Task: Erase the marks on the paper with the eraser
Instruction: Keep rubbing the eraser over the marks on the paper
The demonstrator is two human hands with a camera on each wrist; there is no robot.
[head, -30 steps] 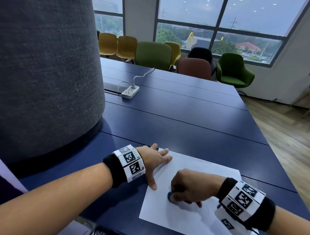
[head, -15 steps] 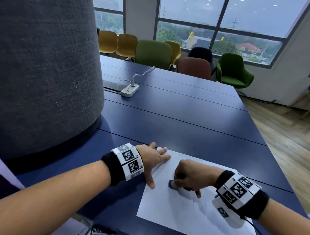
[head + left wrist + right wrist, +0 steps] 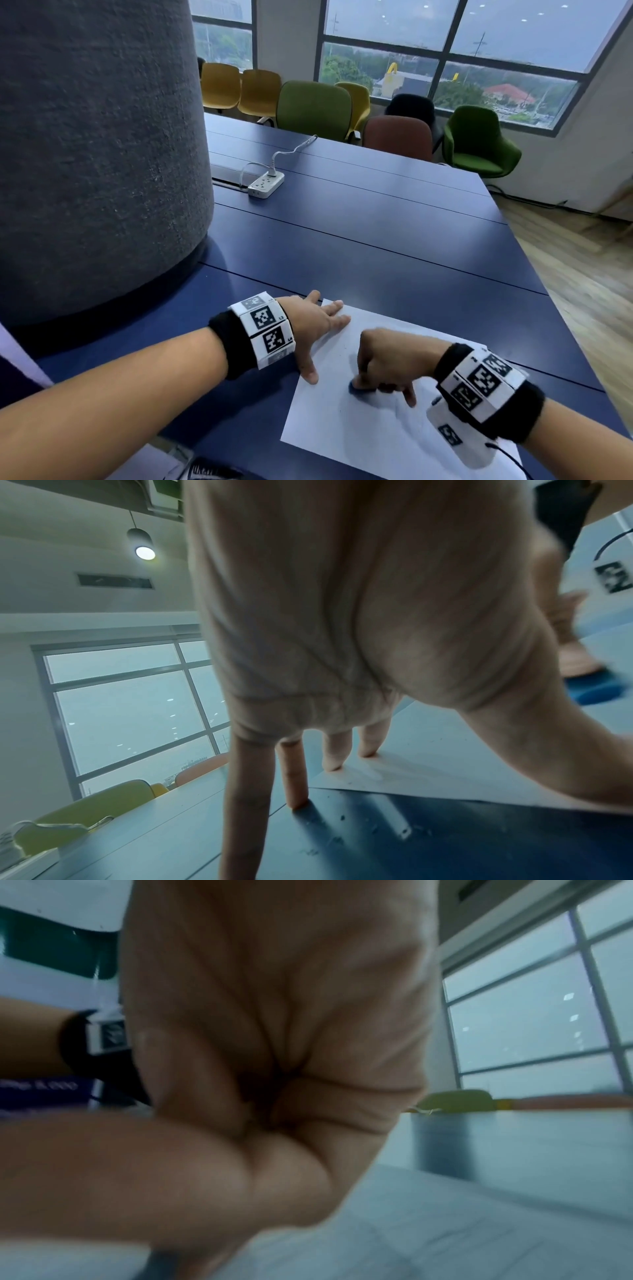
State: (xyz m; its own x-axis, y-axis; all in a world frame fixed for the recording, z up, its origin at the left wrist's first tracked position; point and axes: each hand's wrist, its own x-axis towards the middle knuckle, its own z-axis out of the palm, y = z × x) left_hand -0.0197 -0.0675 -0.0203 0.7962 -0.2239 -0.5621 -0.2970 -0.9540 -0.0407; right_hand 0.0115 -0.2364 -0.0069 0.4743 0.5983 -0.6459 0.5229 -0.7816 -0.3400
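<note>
Right hand: the right hand is seen curled over the middle of the sheet, its fingertips pinched round a small blue eraser; the little finger is stretched down to the sheet beside it
Eraser: the small blue eraser is pressed onto the flat white sheet of paper, near the sheet's middle and just right of the left thumb tip; in the left wrist view it is blurred under the fingertips
Paper: the flat white sheet is laid on the near part of the dark blue slatted table, turned at an angle; faint marks can be made out on it only as a smudge near the eraser
Left hand: the left hand is laid flat on the sheet's far left corner, fingers straight and spread, nothing gripped; two fingertips are set on the sheet and two on the table beyond the sheet's edge
Power strip: a white power strip with its cable is placed well beyond the sheet on the table
Pillar: a wide grey fabric-covered column is stood left of the sheet
Chairs: yellow, green, rust and black chairs are lined up past the table's far edge, under the window
</note>
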